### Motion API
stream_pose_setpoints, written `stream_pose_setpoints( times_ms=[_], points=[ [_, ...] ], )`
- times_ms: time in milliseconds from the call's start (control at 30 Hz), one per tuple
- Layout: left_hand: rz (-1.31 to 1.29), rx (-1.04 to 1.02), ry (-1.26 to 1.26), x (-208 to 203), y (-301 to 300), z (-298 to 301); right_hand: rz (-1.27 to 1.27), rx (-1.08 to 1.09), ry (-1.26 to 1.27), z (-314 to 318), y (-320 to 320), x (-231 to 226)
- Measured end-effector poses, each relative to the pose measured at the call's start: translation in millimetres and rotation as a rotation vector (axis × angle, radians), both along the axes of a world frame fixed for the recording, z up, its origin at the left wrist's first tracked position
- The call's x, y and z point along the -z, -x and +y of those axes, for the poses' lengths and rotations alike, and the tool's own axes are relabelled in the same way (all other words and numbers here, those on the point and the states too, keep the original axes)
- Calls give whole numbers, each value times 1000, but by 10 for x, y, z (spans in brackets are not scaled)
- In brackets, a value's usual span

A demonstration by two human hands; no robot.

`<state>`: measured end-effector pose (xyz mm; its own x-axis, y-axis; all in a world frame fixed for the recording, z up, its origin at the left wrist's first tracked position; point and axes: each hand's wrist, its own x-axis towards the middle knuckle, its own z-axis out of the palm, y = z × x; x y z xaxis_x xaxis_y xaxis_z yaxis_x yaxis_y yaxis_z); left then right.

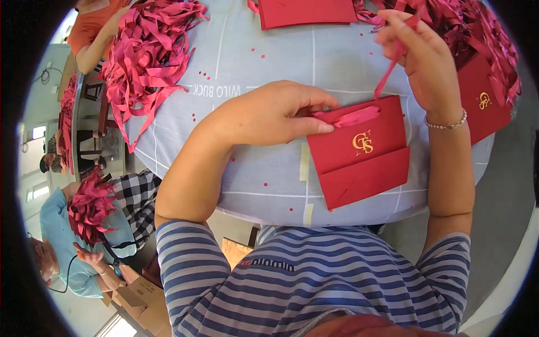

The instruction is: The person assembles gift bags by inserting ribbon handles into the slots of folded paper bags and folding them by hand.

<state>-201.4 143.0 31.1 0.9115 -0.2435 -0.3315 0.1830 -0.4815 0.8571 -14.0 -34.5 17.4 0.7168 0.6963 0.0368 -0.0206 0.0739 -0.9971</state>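
A flat red paper gift bag with a gold emblem and a folded bottom lies near the table's front edge. My left hand is closed on its upper left corner, thumb on the front. A pink ribbon passes along the bag's top edge, and one length rises from it toward the upper right. My right hand, with a beaded bracelet at the wrist, is raised above the bag with that ribbon between its curled fingers.
A heap of pink ribbons lies at the far left. More ribbons lie at right, beside another red bag. Red bags lie at the far edge. A seated person holds ribbons at left; another person's arm is beyond.
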Motion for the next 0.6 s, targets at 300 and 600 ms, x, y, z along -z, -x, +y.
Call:
stream_pose_setpoints(
  times_ms=[300, 600],
  points=[
    [-1, -230, 337, 127, -17, 32, -884, -405, 237, -45, 480, -160],
    [-28, -394, 395, 96, -63, 55, -588, -684, 278, -118, 327, -232]
  ],
)
